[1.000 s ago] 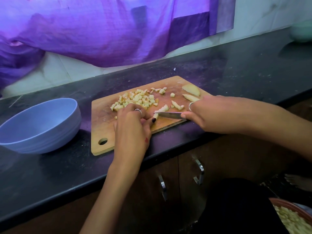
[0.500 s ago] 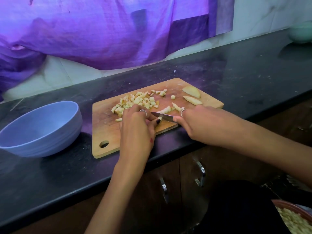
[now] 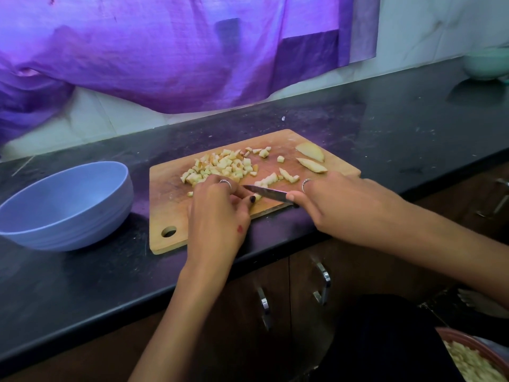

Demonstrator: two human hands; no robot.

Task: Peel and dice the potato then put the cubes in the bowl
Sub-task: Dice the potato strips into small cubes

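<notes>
On the counter (image 3: 385,128), your left hand (image 3: 220,210) is pinching a potato strip (image 3: 257,196) while your right hand (image 3: 338,205) is gripping the knife (image 3: 267,192).

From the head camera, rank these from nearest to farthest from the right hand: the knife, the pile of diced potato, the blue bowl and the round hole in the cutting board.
1. Knife: held in the right hand.
2. Pile of diced potato: mid-board, left of the blade.
3. Round hole: the cutting board's near-left corner.
4. Blue bowl: on the counter, left of the board.
</notes>
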